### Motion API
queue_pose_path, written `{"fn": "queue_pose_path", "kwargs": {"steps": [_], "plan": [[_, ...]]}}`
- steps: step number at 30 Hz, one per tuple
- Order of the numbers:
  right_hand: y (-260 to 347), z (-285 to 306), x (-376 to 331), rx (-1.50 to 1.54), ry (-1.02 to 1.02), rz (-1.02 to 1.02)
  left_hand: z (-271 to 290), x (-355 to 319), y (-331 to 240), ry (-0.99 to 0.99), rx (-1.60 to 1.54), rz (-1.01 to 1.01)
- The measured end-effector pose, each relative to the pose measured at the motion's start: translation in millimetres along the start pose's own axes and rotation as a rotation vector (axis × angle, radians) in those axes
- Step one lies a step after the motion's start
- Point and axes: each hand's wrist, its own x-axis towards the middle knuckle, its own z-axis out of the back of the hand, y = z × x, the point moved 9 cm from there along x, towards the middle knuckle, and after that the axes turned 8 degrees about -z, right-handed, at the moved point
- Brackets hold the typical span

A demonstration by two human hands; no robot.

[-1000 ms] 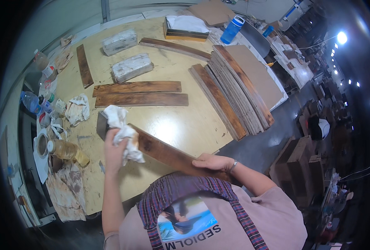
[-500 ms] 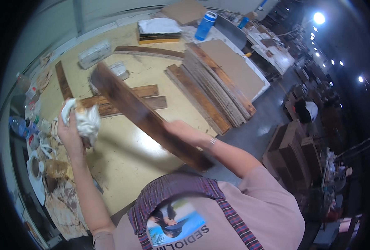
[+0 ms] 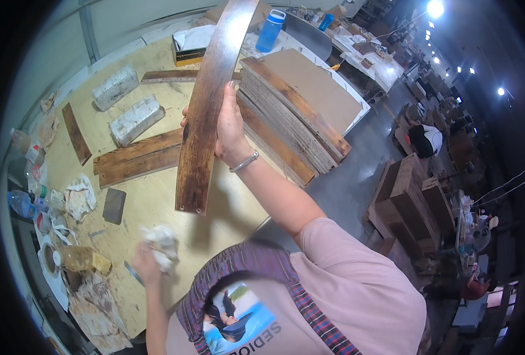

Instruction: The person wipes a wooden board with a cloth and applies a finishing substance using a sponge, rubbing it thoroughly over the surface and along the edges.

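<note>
A long dark-brown wooden board (image 3: 210, 106), glossy toward its far end, is raised above the table in my right hand (image 3: 232, 127). My thumb lies along its right side and fingertips show at its left edge. Two small holes mark its near end. Low over the near part of the table, my left hand (image 3: 148, 263) is closed on a crumpled white rag (image 3: 161, 244); motion blurs both a little. A flat grey-brown block (image 3: 114, 206) lies beyond the rag, beside another crumpled cloth (image 3: 80, 197). Two brown boards (image 3: 138, 160) lie side by side on the table behind the raised one.
Stacked boards (image 3: 292, 115) rest on the table's right side by a cardboard sheet (image 3: 318, 86). Two wrapped blocks (image 3: 137, 120) and a narrow board (image 3: 76, 133) lie at the left. Bottles (image 3: 76, 258) line the left edge. A blue bottle (image 3: 271, 32) stands at the back.
My right hand has moved away from me and turned the board from a slant to nearly upright in view. My left hand has come nearer my body with the rag, uncovering the grey-brown block.
</note>
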Motion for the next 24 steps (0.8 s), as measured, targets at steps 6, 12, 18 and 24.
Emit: {"fn": "queue_pose_path", "kwargs": {"steps": [6,12,18,24], "plan": [[-20,-11,-10,-0.034,-0.003,0.034,-44,41,-183,0.007,-0.197,-0.477],[15,-28,-17,-0.034,-0.027,0.114,-78,-2,-124,0.234,0.319,-0.832],[25,-6,-17,0.195,-0.088,0.012,-37,40,-131,-0.041,0.571,-0.788],[9,-7,-20,0.243,-0.053,-0.009,-67,28,-136,0.176,-0.441,-0.225]]}}
